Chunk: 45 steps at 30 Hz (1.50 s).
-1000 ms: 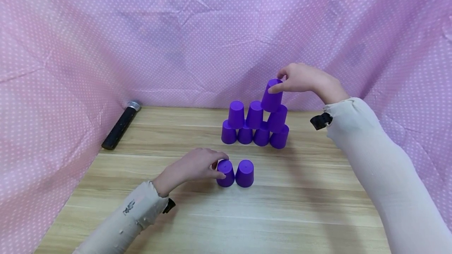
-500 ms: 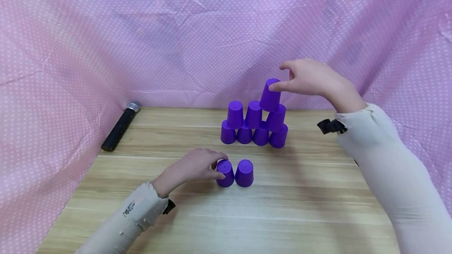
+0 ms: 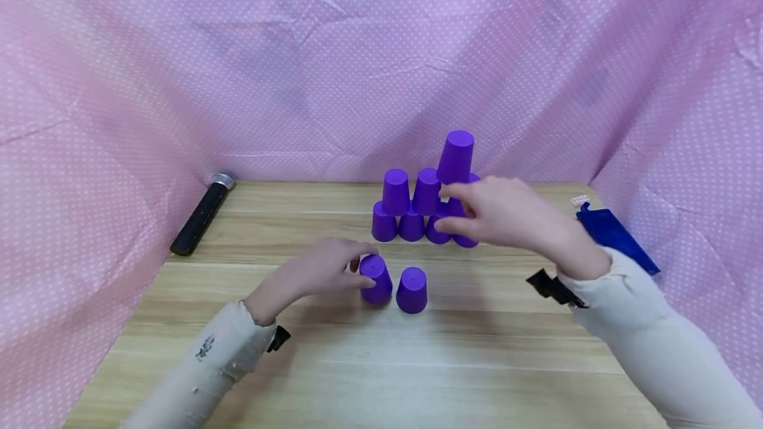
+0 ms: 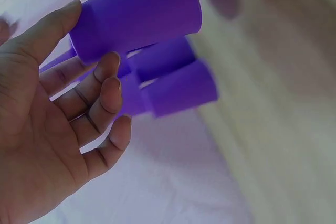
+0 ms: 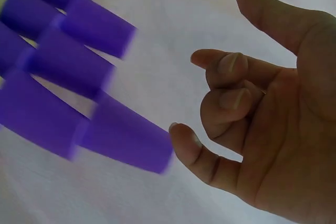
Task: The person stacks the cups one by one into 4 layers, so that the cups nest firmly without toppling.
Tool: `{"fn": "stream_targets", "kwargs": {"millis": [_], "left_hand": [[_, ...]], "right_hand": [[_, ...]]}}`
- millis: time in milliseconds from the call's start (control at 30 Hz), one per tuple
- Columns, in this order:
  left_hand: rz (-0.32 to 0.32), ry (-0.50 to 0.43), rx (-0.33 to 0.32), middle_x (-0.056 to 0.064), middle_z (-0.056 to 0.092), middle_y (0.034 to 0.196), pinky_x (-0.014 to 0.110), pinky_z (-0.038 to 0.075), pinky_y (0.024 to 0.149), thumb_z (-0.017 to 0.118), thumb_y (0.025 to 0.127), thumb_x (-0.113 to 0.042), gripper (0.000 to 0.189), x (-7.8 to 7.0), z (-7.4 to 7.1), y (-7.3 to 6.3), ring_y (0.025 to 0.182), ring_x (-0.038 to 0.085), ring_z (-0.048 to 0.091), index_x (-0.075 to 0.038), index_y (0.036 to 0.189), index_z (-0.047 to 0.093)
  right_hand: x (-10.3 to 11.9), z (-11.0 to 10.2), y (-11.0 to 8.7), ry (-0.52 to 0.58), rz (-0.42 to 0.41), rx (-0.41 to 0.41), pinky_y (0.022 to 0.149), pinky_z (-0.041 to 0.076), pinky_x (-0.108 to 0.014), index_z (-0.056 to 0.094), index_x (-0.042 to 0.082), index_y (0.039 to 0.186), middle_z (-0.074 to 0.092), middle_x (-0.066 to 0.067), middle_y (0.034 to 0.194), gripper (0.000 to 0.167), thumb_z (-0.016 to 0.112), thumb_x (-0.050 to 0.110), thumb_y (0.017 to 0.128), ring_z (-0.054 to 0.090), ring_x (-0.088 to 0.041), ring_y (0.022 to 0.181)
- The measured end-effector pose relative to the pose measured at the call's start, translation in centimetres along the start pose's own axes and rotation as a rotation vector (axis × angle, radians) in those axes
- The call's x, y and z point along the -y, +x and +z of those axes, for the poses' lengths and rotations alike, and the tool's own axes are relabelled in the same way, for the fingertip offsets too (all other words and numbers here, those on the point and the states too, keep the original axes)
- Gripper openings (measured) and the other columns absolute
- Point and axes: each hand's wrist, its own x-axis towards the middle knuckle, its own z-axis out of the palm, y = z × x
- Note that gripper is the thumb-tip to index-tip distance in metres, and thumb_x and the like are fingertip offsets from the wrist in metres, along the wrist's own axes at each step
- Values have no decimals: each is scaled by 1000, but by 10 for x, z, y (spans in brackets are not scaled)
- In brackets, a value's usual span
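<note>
My left hand [image 3: 312, 277] pinches an upside-down purple cup [image 3: 375, 285] by its upper part, thumb on the near side and a finger behind. In the left wrist view that cup [image 4: 139, 17] sits between thumb and fingertips. Beside it a second purple cup [image 3: 412, 291] stands inverted on the table. Behind them rises a stack of inverted purple cups: several at the bottom, three above, and one top cup [image 3: 456, 156] over the right side. My right hand [image 3: 509, 217], fingers loosely bent and holding nothing, overlaps the stack's right side in the head view. The right wrist view shows the top cup [image 5: 128, 132] apart from the palm.
A black microphone [image 3: 203, 216] with a silver head lies at the table's left edge. On the right, a dark blue flat object [image 3: 616, 237] lies partly behind the right forearm. Pink dotted cloth [image 3: 298, 85] hangs around the wooden table [image 3: 369, 376].
My right hand has let go of the top cup and come down toward the front, uncovering the blue object. My left hand has shifted its cup slightly left and up, widening the gap beside it.
</note>
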Motion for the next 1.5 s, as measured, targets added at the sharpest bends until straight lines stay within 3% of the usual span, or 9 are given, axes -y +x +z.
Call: {"fn": "stream_targets", "kwargs": {"millis": [133,233,433,533,667,833,1100,1500], "left_hand": [[-16,-1,-27,-8,63,87,27,45,65,71,90,-47,44,0,-27,1,75,11,58,-20,125,65],[-18,17,-57,-7,64,87,28,45,65,71,90,-46,43,-1,-48,2,76,13,58,-20,123,65],[-36,30,-97,-6,64,84,29,46,62,72,89,-47,38,-8,-83,7,71,12,56,-21,117,66],[-31,55,-120,-7,64,84,30,45,62,73,89,-48,36,-11,-94,10,71,11,57,-24,114,66],[-13,83,-146,-8,63,84,30,44,63,72,89,-49,33,-15,-105,16,72,11,56,-27,112,66],[-20,72,-146,-7,61,84,31,45,64,72,89,-48,36,-21,-116,26,71,11,55,-27,118,65],[-67,64,-117,-5,63,85,31,47,65,69,91,-51,47,-26,-132,43,73,14,57,-25,128,62],[-79,85,-116,2,63,90,33,46,68,66,92,-53,51,-23,-156,76,79,18,57,-19,130,60]], "right_hand": [[-3,40,1,67,-39,39,50,39,-29,67,24,99,53,12,62,24,72,46,89,50,-7,55],[-2,65,1,97,-61,65,51,40,-28,70,21,105,53,13,62,28,72,44,89,48,-5,54],[5,103,3,106,-43,163,60,48,-32,65,17,130,56,12,63,57,72,53,86,53,-6,58],[7,117,4,104,-24,186,62,47,-34,64,17,132,55,11,64,60,71,55,85,53,-9,61],[6,131,6,113,-24,174,64,46,-33,67,17,121,56,11,68,52,72,55,85,52,-10,63],[5,141,7,120,-17,154,64,46,-32,70,18,110,60,12,73,42,73,52,85,54,-8,63],[8,140,5,126,30,158,73,52,-42,69,18,125,75,4,96,53,75,52,84,68,-15,81],[15,138,5,162,81,183,71,53,-42,68,18,129,76,-3,103,56,76,49,84,70,-21,88]]}}
